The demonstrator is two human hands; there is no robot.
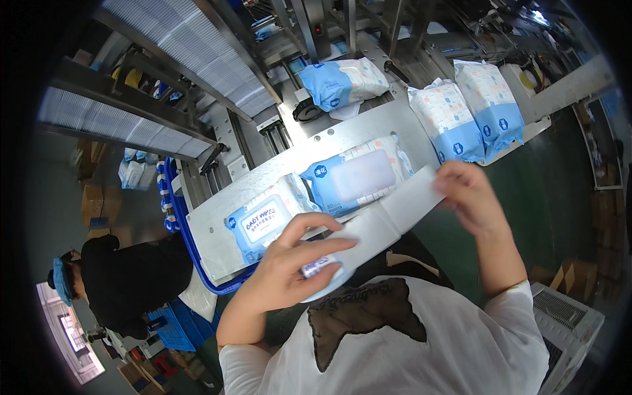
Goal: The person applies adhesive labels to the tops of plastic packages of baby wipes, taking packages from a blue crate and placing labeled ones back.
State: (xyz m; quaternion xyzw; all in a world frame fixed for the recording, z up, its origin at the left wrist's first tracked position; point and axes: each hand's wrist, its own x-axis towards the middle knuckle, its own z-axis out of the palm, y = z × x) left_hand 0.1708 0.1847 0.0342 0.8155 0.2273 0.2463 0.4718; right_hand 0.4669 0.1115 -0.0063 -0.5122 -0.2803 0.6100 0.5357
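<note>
A long white strip (378,227) with a crease across it stretches between my two hands in front of my body. My left hand (289,263) is closed on its lower end, where a printed piece with a pale blue rim (334,284) shows under the fingers. At the upper right end, my right hand (467,194) pinches the strip, a little blurred. Behind the strip on a metal plate lies a blue and white wipes pack (326,181) with a plain pale panel on top. Beside my left hand lies another wipes pack (260,220) with a white, blue-edged lid.
Two wipes packs (447,122) (490,108) lean together at the plate's right end. Another pack (345,82) lies on the machine behind the metal plate (217,230). A blue bin (181,217) stands at left, near a person in black (135,280). Metal frames rise behind.
</note>
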